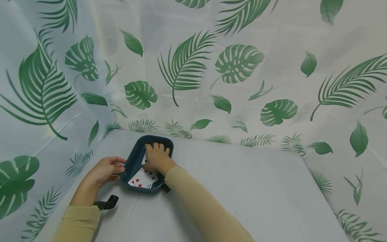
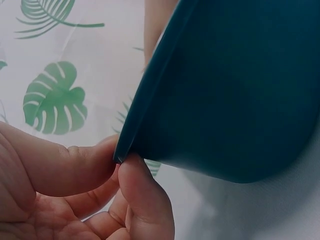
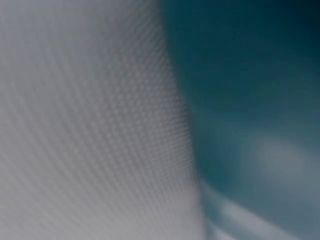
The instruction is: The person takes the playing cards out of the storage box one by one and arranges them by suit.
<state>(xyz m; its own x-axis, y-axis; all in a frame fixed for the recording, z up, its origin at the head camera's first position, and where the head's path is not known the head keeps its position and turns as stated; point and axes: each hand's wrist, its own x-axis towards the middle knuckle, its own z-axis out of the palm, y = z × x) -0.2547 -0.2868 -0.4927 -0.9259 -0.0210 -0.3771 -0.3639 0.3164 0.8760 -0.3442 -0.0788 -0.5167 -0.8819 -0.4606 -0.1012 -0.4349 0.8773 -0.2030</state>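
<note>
Tray, location: dark blue tray (image 1: 133,162) at the far left part of the white-covered table (image 1: 248,191); whether its base lies flat cannot be told.
Far edge: tray's far end near the table's back edge, where the leaf-print sheet (image 1: 193,107) rises behind.
Left margin: narrow; left hand (image 1: 105,170) sits between tray and the table's left edge, with a second sheet wall beyond.
Right margin: wide; table surface runs well past the tray toward the right-hand sheet, crossed near the tray by the right sleeve (image 1: 205,205).
Near side: table surface continues toward the wearer between the two forearms.
Left grip: nearly closed, thumb on one side and fingertip on the other, pinching the tray rim; left wrist view confirms.
Right grip: right hand (image 1: 158,157) is inside the tray over the cards, fingers spread and bent downward, thumb apart; whether a card is held cannot be told.
Cards: playing cards (image 1: 142,181) with red hearts overlap at the tray's near end; more white card shows beside the thumb.
Right wrist view: blurred; tray wall against pale cloth.
</note>
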